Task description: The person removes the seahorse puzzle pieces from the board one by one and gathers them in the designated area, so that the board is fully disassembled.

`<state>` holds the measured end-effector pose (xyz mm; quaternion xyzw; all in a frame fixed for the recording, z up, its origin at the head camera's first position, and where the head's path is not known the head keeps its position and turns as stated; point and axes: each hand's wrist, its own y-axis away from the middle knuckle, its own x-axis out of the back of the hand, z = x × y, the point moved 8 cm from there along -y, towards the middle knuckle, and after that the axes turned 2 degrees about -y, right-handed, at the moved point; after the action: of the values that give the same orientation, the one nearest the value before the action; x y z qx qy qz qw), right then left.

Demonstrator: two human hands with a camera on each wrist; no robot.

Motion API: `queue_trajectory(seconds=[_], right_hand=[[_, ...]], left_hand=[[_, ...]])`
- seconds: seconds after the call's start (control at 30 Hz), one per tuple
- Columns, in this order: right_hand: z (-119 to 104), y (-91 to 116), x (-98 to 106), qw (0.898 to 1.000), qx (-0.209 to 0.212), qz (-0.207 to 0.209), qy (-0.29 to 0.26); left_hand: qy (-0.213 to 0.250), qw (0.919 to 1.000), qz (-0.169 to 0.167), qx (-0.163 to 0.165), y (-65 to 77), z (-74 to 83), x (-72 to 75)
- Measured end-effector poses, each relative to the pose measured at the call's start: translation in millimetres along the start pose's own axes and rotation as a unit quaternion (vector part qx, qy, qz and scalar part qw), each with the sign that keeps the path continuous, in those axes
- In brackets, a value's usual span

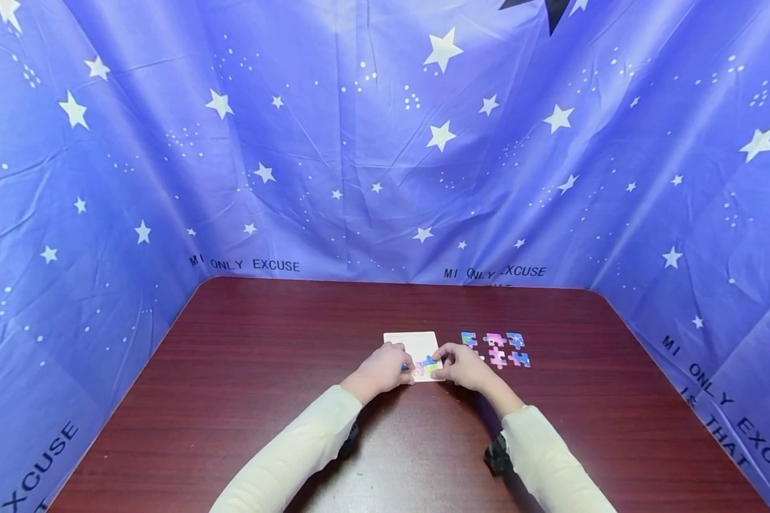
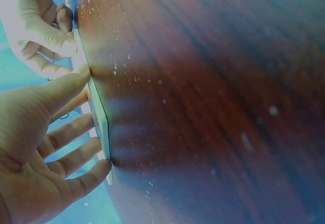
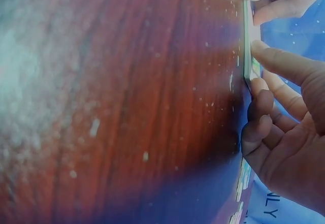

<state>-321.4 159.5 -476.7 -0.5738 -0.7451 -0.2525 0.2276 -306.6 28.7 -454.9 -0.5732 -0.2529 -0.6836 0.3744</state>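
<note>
A small white puzzle board (image 1: 403, 338) lies on the table with several joined colored puzzle pieces (image 1: 431, 366) at its near right part. My left hand (image 1: 383, 368) holds the board by its left side, the thumb at the near edge and the fingers spread along it in the left wrist view. At the near right corner, my right hand (image 1: 463, 366) holds the board, with thumb and index finger over the joined pieces. Its other fingers are curled beside the corner in the right wrist view. The hands cover part of the board.
Loose puzzle pieces (image 1: 497, 355) lie in two rows to the right of the board, some partly behind my right hand. The dark red wooden table (image 1: 263, 342) has a blue star-printed curtain (image 1: 359, 142) around its far and side edges.
</note>
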Motion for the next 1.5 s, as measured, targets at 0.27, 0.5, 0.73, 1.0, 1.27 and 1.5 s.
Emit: queue_trajectory(seconds=[0.27,0.5,0.73,1.0,1.27,1.5], right_hand=[[-3.0,-1.8,2.9,0.999,0.022,0.016,0.032],[-9.3,-1.0,2.6,0.997,0.053,0.011,0.052],[-15.4,1.0,3.5,0.994,0.079,0.001,0.079],[-15.9,2.3,4.3,0.993,0.078,0.002,0.094],[-18.2,4.1,5.8,0.988,0.119,-0.001,0.099],[-13.5,3.3,8.6,0.989,0.114,-0.003,0.099]], left_hand=[[-0.007,0.9999,0.005,-0.009,-1.2,0.1,0.5],[-0.011,0.9998,0.008,-0.013,-1.1,0.0,-0.1],[0.003,0.9993,0.02,-0.03,-4.7,-4.2,-6.5],[-0.004,0.9999,0.005,-0.01,-1.1,0.3,1.2],[-0.008,1.0,-0.002,0.002,-0.4,-0.5,-0.1],[-0.013,0.9999,-0.006,0.004,-0.9,-1.0,-1.4]])
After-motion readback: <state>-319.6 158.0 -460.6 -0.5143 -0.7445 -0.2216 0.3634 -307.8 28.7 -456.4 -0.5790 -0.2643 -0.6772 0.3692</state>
